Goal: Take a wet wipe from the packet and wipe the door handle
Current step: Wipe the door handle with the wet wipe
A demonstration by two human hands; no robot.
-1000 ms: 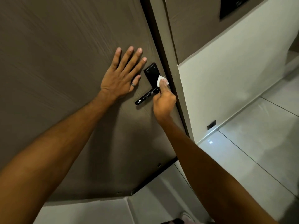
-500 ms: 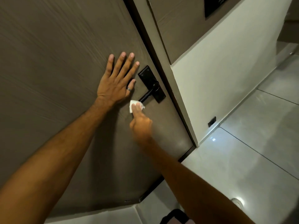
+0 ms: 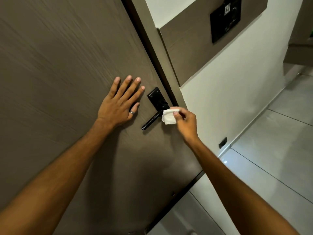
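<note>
Two hands are working for me: my left hand is lying flat and splayed on the brown door, gripping nothing, while my right hand is pinching a folded wet wipe against the pivot end of the black lever handle. I am judging the wipe as drawn and the wiping as under way, the lever's length perhaps remaining. Its long axis is running diagonally, its free end pointing down-left from the backplate.

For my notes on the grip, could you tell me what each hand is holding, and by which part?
The right hand pinches the wipe by its right edge, at the handle. The left hand holds nothing; it lies flat on the door.
</note>
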